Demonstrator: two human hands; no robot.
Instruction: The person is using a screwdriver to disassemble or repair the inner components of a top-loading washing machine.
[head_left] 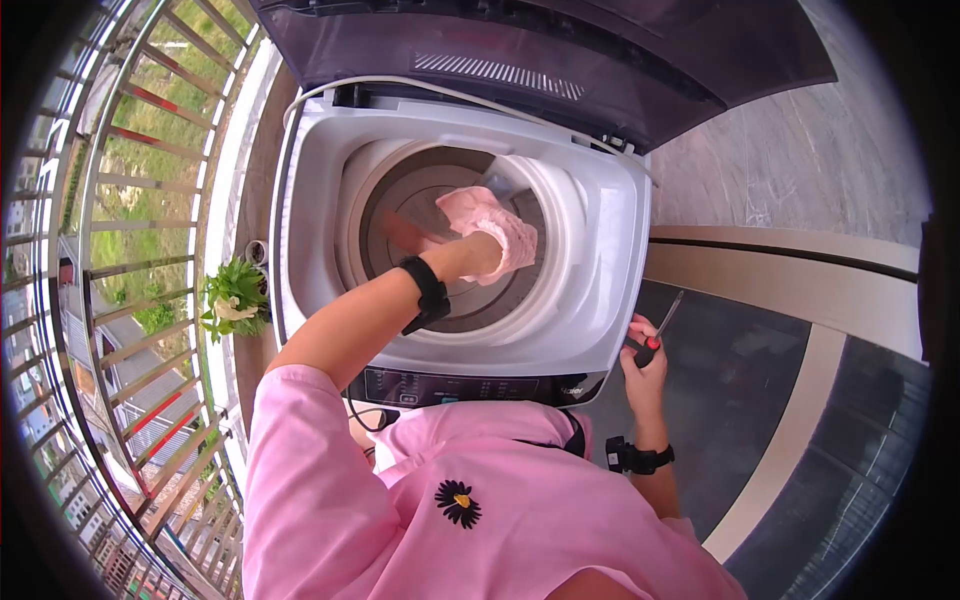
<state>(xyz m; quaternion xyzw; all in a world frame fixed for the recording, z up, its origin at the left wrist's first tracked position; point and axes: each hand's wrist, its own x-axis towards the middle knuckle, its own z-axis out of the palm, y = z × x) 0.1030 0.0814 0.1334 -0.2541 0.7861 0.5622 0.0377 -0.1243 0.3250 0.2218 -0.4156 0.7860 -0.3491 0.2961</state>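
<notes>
Inside the open top-loading washing machine [625, 260], my left hand [485, 252] is down in the drum [400, 180]. A pink cloth [512, 240] is bunched around that hand and hides its fingers, which appear closed on it. At the machine's right front corner, my right hand [646, 368] grips a screwdriver [650, 349] by its black and red handle. Its metal shaft points up and away from me. The fingers of this hand are close to the machine's rim, and I cannot tell whether they touch it.
The dark lid [540, 50] stands raised at the back, with a pale hose [430, 84] running along the rear edge. A control panel [450, 387] lines the front. On the left are a potted plant [235, 300] and a balcony railing [140, 180]; dark floor tiles [745, 370] lie right.
</notes>
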